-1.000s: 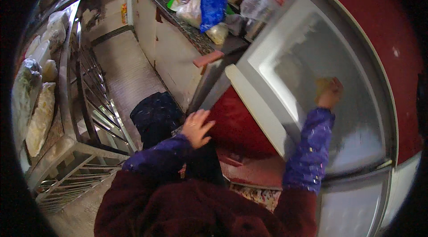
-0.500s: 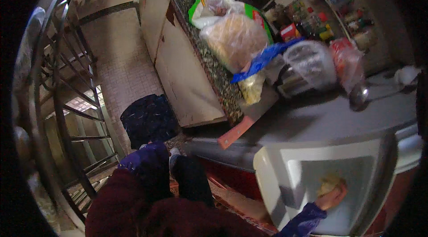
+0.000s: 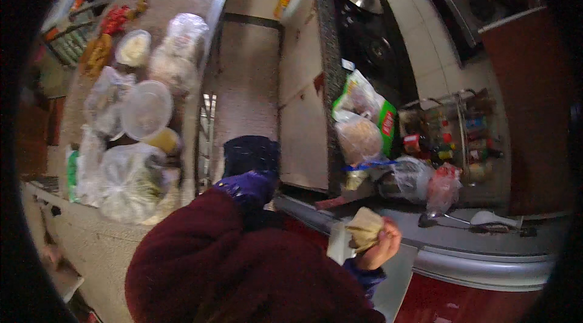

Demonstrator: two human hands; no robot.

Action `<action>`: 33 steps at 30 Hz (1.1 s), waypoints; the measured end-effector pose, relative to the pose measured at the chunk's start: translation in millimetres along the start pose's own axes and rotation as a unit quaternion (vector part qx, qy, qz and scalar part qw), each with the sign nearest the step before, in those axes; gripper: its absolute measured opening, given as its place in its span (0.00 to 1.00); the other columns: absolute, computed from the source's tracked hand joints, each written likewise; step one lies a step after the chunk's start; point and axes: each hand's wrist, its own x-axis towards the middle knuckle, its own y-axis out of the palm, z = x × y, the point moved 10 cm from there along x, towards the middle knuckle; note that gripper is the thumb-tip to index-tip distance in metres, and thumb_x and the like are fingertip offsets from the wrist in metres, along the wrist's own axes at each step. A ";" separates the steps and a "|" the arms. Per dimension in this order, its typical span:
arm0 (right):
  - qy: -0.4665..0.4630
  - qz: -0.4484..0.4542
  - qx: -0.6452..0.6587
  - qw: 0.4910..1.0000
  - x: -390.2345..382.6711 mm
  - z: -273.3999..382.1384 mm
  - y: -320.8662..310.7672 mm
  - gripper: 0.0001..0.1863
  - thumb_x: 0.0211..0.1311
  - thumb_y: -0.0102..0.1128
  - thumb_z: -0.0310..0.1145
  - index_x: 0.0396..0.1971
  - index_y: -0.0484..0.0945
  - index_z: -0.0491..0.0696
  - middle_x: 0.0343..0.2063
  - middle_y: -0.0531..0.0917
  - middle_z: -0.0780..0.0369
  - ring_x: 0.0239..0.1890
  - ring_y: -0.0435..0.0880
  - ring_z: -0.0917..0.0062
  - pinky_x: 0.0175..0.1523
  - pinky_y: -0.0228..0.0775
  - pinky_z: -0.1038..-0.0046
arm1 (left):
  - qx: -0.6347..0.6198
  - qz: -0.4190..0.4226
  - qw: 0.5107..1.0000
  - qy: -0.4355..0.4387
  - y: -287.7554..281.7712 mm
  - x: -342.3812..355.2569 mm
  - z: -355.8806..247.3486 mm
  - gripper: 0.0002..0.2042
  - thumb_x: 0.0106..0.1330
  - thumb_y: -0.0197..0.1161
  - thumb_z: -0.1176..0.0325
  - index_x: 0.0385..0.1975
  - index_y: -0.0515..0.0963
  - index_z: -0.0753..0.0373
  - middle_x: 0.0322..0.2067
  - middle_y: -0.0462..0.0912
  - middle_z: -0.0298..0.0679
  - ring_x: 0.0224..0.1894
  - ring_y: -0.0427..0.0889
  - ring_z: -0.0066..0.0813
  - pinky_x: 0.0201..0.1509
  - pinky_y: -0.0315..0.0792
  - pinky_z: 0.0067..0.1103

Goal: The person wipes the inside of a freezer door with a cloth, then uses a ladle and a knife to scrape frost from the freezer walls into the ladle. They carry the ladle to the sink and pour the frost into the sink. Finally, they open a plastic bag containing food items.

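Cloth (image 3: 362, 229), tan and crumpled, stands up out of the right hand (image 3: 381, 246), whose fingers curl round its right-hand side and pinch it, the thumb side partly hidden. It is held near the white edge (image 3: 338, 245) of the fridge door, below the reddish handle (image 3: 331, 202) that juts out by the counter. The left hand cannot be seen; only the purple sleeve (image 3: 248, 187) shows, so whether those fingers are spread or closed cannot be told.

The cloth looks light and soft, with enough body to hold its folds. It should bend easily and is unlikely to break; whether it is damp or slippery cannot be told. A grip on the bunched middle would probably keep it together, while a corner pinch would likely let it droop.

Beyond the hand, a clear bag (image 3: 413, 178), a red bag (image 3: 445, 186) and a ladle (image 3: 429, 220) lie near one another.
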 end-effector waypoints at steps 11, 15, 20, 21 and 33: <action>-0.095 0.199 0.112 0.969 85.7 62.7 204.0 0.09 0.49 0.41 0.22 0.31 0.70 0.40 0.38 0.73 0.53 0.41 0.71 0.71 0.49 0.63 0.70 | -0.014 -0.013 0.983 -0.184 -170.3 -35.3 186.6 0.18 0.61 0.52 0.57 0.51 0.70 0.50 0.53 0.70 0.33 0.54 0.69 0.27 0.58 0.57 0.34; -0.076 0.231 0.120 0.962 122.1 56.9 264.8 0.09 0.49 0.41 0.21 0.30 0.70 0.40 0.37 0.73 0.55 0.40 0.72 0.72 0.49 0.64 0.71 | -0.067 -0.147 0.970 -0.184 -199.9 -54.7 237.5 0.16 0.56 0.57 0.57 0.46 0.71 0.47 0.47 0.72 0.32 0.51 0.69 0.32 0.52 0.57 0.38; -0.031 0.278 0.221 0.934 174.2 17.9 338.2 0.08 0.49 0.44 0.21 0.30 0.71 0.39 0.38 0.74 0.56 0.39 0.73 0.73 0.48 0.65 0.72 | -0.132 -0.200 0.962 -0.131 -276.2 -103.5 255.4 0.17 0.55 0.57 0.49 0.34 0.80 0.55 0.35 0.81 0.42 0.44 0.77 0.39 0.48 0.62 0.34; -0.016 0.279 0.233 0.932 187.4 8.4 352.2 0.08 0.48 0.44 0.21 0.30 0.71 0.39 0.38 0.74 0.55 0.40 0.72 0.73 0.49 0.65 0.72 | -0.142 -0.196 0.961 -0.131 -286.5 -86.9 261.7 0.18 0.55 0.57 0.49 0.34 0.79 0.56 0.36 0.80 0.42 0.45 0.77 0.39 0.48 0.62 0.34; -0.028 0.226 0.207 0.951 428.3 -116.3 499.0 0.09 0.45 0.43 0.25 0.28 0.71 0.39 0.36 0.74 0.55 0.38 0.73 0.73 0.48 0.66 0.72 | -0.147 -0.200 0.963 -0.104 -509.2 73.0 336.7 0.23 0.57 0.52 0.46 0.44 0.73 0.58 0.42 0.76 0.44 0.48 0.74 0.40 0.49 0.68 0.34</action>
